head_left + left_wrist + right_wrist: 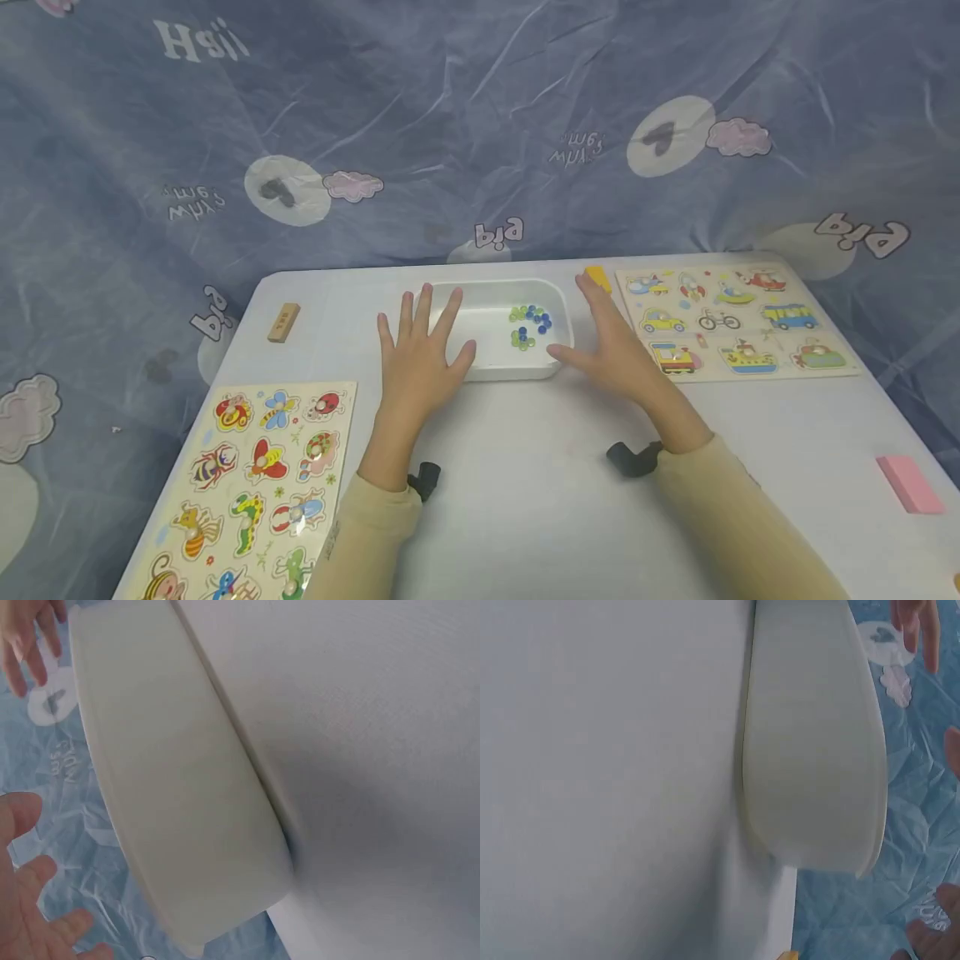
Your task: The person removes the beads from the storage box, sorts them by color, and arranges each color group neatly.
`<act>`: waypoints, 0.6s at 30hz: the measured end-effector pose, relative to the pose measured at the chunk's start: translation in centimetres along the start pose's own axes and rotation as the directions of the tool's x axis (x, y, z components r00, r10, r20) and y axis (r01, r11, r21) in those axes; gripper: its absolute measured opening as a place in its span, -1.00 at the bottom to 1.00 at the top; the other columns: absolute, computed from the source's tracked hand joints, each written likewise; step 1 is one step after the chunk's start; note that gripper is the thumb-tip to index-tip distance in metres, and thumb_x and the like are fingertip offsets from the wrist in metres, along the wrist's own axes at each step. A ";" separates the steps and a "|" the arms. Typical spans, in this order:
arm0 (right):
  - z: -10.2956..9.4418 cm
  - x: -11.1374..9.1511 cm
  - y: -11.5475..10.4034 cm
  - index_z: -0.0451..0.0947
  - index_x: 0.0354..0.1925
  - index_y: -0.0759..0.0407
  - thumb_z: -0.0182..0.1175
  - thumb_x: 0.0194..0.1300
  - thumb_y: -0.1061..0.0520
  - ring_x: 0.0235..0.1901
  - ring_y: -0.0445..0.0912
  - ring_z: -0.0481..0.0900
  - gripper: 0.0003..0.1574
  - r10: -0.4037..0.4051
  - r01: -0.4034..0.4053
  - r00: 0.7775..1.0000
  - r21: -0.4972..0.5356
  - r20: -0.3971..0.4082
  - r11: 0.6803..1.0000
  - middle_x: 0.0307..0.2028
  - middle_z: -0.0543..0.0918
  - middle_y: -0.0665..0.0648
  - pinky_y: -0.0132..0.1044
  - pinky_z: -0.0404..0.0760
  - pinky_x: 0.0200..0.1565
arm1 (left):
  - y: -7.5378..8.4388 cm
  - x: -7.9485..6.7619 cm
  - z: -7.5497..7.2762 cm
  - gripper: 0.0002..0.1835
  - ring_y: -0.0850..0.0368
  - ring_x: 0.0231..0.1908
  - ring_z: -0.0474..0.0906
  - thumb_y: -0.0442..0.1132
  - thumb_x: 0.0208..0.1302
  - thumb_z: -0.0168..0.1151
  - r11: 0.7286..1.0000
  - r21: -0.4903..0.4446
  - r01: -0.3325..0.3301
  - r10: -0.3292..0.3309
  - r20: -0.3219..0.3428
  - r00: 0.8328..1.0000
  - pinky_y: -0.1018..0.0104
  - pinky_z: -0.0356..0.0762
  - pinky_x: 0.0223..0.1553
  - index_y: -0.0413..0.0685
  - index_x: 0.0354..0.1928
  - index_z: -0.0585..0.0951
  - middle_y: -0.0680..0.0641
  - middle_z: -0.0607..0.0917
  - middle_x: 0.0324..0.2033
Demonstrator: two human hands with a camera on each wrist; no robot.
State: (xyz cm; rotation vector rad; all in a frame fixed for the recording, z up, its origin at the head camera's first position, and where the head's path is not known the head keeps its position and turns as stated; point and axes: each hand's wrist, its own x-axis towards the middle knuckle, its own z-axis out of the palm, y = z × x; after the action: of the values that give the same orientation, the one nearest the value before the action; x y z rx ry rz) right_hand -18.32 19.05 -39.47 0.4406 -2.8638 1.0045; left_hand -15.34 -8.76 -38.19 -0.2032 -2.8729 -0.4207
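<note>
A white rectangular tray [487,372] stands at the far middle of the table. Blue and green glass marbles [531,315] lie grouped in its right half. My left hand [422,367], fingers spread, is over the tray's left end. At the right end my right hand [617,350] has its fingers extended, the thumb close to the rim. Neither hand holds anything; whether they touch the tray I cannot tell. In the left wrist view the tray's outer wall [180,780] fills the middle, and the right wrist view shows that wall [814,742] too.
An insect puzzle board [255,492] lies front left, a vehicle puzzle board [723,321] back right. A wooden block [283,322] sits at the back left, a yellow block [598,278] beyond the right hand, a pink block [909,484] at the right. A printed blue cloth [420,150] hangs behind.
</note>
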 end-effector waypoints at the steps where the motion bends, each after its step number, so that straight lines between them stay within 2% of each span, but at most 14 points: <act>1: -0.2 0.2 0.3 -0.34 0.44 -0.39 0.29 -0.01 -0.42 0.49 -0.04 -0.19 0.31 0.006 -0.007 1.000 0.032 0.024 0.999 0.49 -0.20 -0.16 0.14 -0.01 0.39 | -0.1 0.0 0.1 -0.29 -0.11 0.49 -0.25 0.24 0.29 -0.11 1.000 -0.003 0.001 -0.001 0.003 1.000 -0.31 -0.34 0.36 0.51 0.45 -0.06 -0.05 -0.03 0.49; 8: -0.8 1.2 1.8 -0.28 0.46 -0.33 0.36 -0.07 -0.38 0.50 -0.05 -0.21 0.36 0.001 -0.019 0.990 0.120 0.143 0.993 0.49 -0.19 -0.16 0.14 -0.04 0.40 | -0.7 0.4 0.7 -0.32 -0.14 0.47 -0.13 0.16 0.29 -0.03 0.997 -0.071 -0.002 0.004 0.036 0.999 -0.29 -0.27 0.36 0.42 0.44 0.07 -0.08 0.10 0.45; 12: -0.5 1.4 2.4 -0.27 0.47 -0.27 0.39 -0.07 -0.34 0.50 -0.04 -0.21 0.38 0.016 -0.046 0.980 0.147 0.196 0.988 0.49 -0.18 -0.16 0.14 -0.07 0.41 | -1.1 0.7 1.0 -0.37 -0.15 0.44 0.00 0.10 0.30 0.00 0.988 -0.154 -0.002 0.015 0.079 0.997 -0.27 -0.18 0.37 0.37 0.41 0.17 -0.08 0.19 0.42; 15: -0.1 1.4 2.7 -0.27 0.48 -0.24 0.41 -0.08 -0.31 0.50 -0.03 -0.22 0.39 0.025 -0.063 0.973 0.158 0.229 0.985 0.49 -0.18 -0.14 0.11 -0.09 0.42 | -1.5 1.3 1.4 -0.43 -0.05 0.42 0.10 0.07 0.32 0.01 0.953 -0.304 0.019 0.025 0.141 0.990 -0.14 -0.06 0.40 0.33 0.37 0.25 -0.02 0.26 0.39; 18: 0.2 1.4 2.9 -0.26 0.48 -0.22 0.43 -0.11 -0.30 0.50 -0.01 -0.22 0.43 0.025 -0.066 0.967 0.156 0.253 0.986 0.50 -0.17 -0.11 0.11 -0.10 0.42 | -1.9 1.8 1.8 -0.49 0.07 0.39 0.17 0.04 0.33 0.03 0.883 -0.464 0.065 0.041 0.215 0.976 0.02 0.07 0.39 0.28 0.32 0.32 0.04 0.33 0.34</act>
State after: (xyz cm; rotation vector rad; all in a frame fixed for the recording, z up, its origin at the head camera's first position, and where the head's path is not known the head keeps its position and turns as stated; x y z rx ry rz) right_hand -20.51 20.74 -41.14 0.5529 -3.0349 1.2848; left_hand -17.79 -9.87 -39.88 -0.3312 -2.9285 -1.1676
